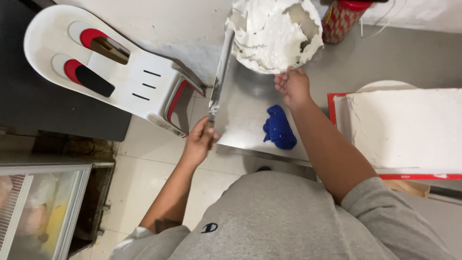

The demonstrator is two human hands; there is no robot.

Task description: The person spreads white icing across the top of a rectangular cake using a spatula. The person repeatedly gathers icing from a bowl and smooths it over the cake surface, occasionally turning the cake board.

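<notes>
Steel spatula (220,72) in left hand (199,142), right hand (292,86) gripping bowl (274,33) rim.

A stainless steel worktop (250,115) fills the middle and right, dull grey under even indoor light. The floor (144,178) below is pale square tile with dark joints. A white plastic chair (110,72) with red trim and 3 dark slots lies tipped against a black surface (29,106) at the left. A white, scuffed wall (192,29) runs along the top. At the lower left stands a glass-fronted cabinet (43,212) with a metal frame.
</notes>
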